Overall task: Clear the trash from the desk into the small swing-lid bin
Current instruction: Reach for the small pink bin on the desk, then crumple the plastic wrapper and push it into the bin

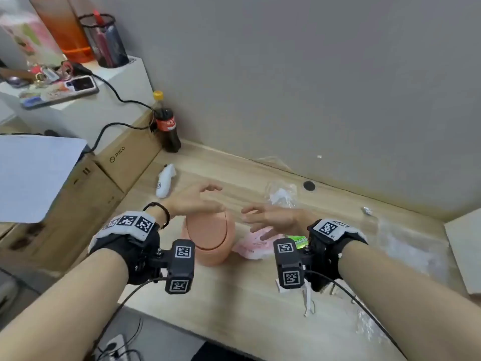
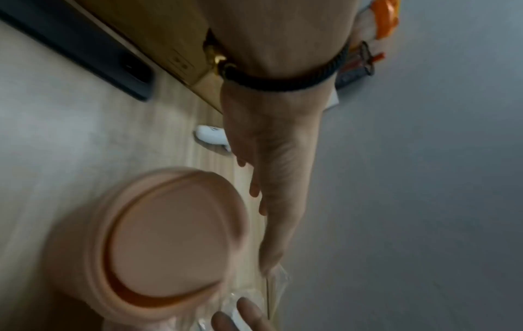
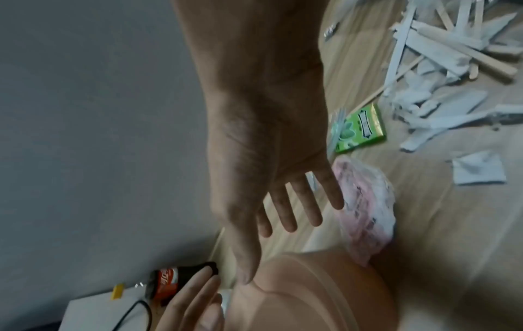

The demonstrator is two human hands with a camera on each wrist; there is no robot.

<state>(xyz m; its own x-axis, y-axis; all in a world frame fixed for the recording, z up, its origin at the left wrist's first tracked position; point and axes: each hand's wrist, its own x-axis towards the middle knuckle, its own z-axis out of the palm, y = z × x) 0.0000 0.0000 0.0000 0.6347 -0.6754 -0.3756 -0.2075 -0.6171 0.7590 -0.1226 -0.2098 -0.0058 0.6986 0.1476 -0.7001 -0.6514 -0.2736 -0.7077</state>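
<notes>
A small salmon-pink swing-lid bin (image 1: 209,237) (image 2: 167,244) (image 3: 311,293) stands on the wooden desk (image 1: 234,295) between my hands. My left hand (image 1: 197,201) (image 2: 266,201) hovers just above its far left rim, fingers straight, holding nothing. To the bin's right my right hand (image 1: 265,220) (image 3: 285,201) is spread and empty. Beneath it lie a pink printed plastic wrapper (image 1: 253,244) (image 3: 365,212) and a green gum pack (image 1: 300,241) (image 3: 359,128). A crumpled clear plastic bag (image 1: 281,195) lies further back.
White paper scraps and wooden sticks (image 3: 452,67) (image 1: 308,298) litter the desk on the right. A cola bottle (image 1: 166,126) (image 3: 175,280), a white controller (image 1: 165,181) (image 2: 212,135) and cardboard boxes (image 1: 86,194) stand to the left. A grey wall (image 1: 312,74) is close behind.
</notes>
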